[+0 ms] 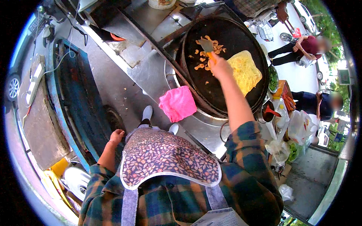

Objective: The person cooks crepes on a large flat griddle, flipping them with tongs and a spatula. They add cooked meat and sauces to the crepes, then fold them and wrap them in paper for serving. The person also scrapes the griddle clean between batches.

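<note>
My right hand [222, 67] grips the yellow handle of a scraper [208, 46] with a flat metal blade. The blade rests among browned food pieces [202, 60], perhaps meat, on a round black griddle [229, 29]. Beneath and to the right of my forearm lies a yellow, roughly square sheet [245, 72] that looks like an egg crepe; the forearm partly covers its near edge. My left hand [116, 136] hangs low at my side with curled fingers, and nothing shows in it. A folded pink cloth [178, 104] lies against the griddle's near-left metal edge.
Right of the griddle sit a bowl of chopped greens [273, 79], a sauce pot with a red ladle [267, 111] and plastic bags [301, 125]. A blue-framed cart [76, 93] stands at left, bearing a power strip [35, 84]. People [306, 50] stand beyond the stall.
</note>
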`<state>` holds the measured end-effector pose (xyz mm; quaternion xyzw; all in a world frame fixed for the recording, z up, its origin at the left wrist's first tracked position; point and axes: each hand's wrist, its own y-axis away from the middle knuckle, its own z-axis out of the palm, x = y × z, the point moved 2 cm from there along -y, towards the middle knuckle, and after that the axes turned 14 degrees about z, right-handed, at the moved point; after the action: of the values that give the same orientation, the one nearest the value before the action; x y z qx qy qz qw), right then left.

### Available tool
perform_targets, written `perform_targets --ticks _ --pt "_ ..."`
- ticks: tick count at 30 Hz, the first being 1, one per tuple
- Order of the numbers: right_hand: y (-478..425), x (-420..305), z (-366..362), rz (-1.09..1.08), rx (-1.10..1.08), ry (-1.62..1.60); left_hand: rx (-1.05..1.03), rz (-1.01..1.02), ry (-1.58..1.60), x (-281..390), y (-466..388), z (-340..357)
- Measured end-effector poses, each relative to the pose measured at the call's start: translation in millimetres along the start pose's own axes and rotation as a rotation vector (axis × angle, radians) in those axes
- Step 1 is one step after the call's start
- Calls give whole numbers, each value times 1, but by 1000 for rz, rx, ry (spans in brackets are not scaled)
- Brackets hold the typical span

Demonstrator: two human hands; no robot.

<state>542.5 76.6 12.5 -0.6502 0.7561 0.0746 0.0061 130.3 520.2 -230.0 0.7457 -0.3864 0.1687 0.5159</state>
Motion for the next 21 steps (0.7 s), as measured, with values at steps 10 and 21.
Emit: perform_targets --ticks 10,21 --pt "25 49 -33 -24 -116 -74 19 -102 65 -40 -3 8" --pt "31 36 -38 114 -317 -97 -20 84 30 -3 -32 12"
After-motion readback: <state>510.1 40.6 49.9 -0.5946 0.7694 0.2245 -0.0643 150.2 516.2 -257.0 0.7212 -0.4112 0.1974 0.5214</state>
